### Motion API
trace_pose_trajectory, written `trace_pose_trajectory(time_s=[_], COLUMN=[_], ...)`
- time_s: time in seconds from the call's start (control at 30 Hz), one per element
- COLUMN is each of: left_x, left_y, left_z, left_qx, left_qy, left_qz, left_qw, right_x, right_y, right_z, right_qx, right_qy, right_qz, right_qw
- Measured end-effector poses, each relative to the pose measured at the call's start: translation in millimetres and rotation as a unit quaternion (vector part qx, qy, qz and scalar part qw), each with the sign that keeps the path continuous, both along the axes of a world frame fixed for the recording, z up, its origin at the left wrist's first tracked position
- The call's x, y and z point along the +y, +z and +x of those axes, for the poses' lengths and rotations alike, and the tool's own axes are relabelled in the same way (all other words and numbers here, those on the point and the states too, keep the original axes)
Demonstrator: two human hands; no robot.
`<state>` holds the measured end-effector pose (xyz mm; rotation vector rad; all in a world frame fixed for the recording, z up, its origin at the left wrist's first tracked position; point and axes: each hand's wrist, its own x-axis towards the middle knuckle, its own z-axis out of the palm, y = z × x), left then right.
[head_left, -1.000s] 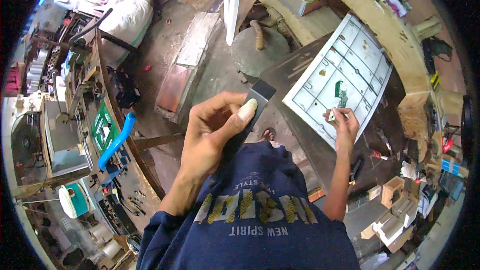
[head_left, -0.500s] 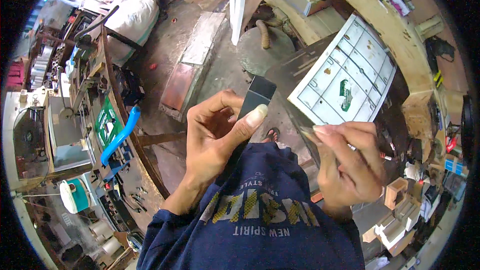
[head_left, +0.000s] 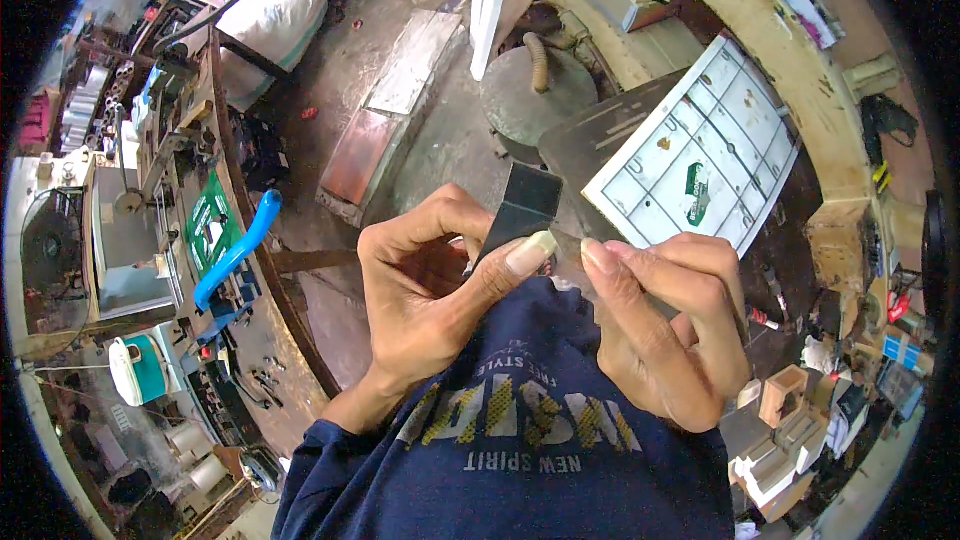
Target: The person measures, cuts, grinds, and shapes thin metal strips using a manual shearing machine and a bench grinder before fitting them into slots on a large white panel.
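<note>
Head view: at frame centre, the left hand (head_left: 425,285) grips a black flat piece (head_left: 530,190) between thumb and fingers, its squared upper edge projecting free. Across a narrow gap, the right hand (head_left: 680,325) has fingertips pinched together; contents cannot be told. A white panel's (head_left: 722,125) edge bounds upper right.

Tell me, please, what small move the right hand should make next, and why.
Perhaps ease the right hand slightly left to the dark creased piece: the left hand pinches that piece, and the right fingertips are close beside it; whether they hold anything is unclear.
</note>
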<state>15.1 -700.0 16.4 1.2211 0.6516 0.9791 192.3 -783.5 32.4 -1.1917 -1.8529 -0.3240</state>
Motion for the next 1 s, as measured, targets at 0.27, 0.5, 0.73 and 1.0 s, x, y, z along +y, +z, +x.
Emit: trace_pose_trajectory(time_s=[0.27,0.5,0.73,1.0], left_x=[4,4,5,5], left_y=[-2,-2,-8,-7], left_z=[0,4,6,10], left_qx=[0.006,0.005,0.005,0.008], left_qy=[0.003,0.003,0.003,0.007], left_qz=[0.030,0.014,0.033,0.037], left_qw=[1.000,1.000,0.999,0.999], right_x=[4,2,7,10], right_y=[-2,9,5,3], right_z=[1,5,10,11], right_qx=[0.000,-0.003,-0.001,0.009], right_qy=[0.001,0.000,0.006,-0.004], right_qz=[0.003,-0.048,-0.020,-0.016], right_qw=[1.000,0.999,1.000,1.000])
